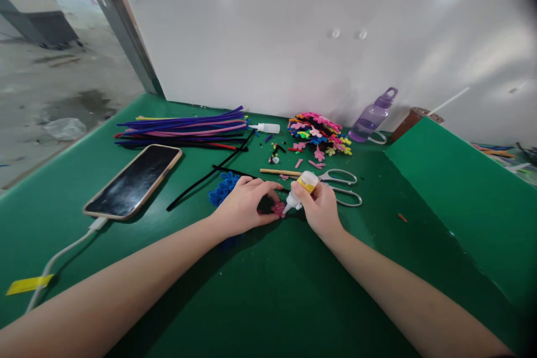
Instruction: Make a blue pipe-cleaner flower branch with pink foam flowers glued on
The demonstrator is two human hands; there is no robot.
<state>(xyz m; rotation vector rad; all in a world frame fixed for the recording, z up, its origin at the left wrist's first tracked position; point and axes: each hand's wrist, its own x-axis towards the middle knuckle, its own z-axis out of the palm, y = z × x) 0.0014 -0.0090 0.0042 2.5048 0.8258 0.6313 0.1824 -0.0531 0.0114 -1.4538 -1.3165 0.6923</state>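
In the head view, well inside the green table's point(235, 302) far edge, the left hand point(250, 201) pinches a small pink fuzzy piece point(278, 210) and the right hand point(322, 208) grasps a white-and-yellow plastic bottle point(307, 180), nozzle right beside it.

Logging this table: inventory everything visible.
Phone: one, black-screened, left
Cable: one, white, left
Tape: one, yellow, left
Stems: many, mixed, left
Loose stems: two, black, centre
Flowers: many, mixed, back
Scraps: many, mixed, centre
Cluster: one, blue, centre
Stick: one, tan, centre
Scissors: one, grey, centre
Flask: one, purple, right
Cup: one, brown, right
Straw: one, white, right
Panel: one, green, right
Bottle: one, white, back
Held bottle: one, white-yellow, centre
Held piece: one, pink, centre
Left hand: one, centre
Right hand: one, centre
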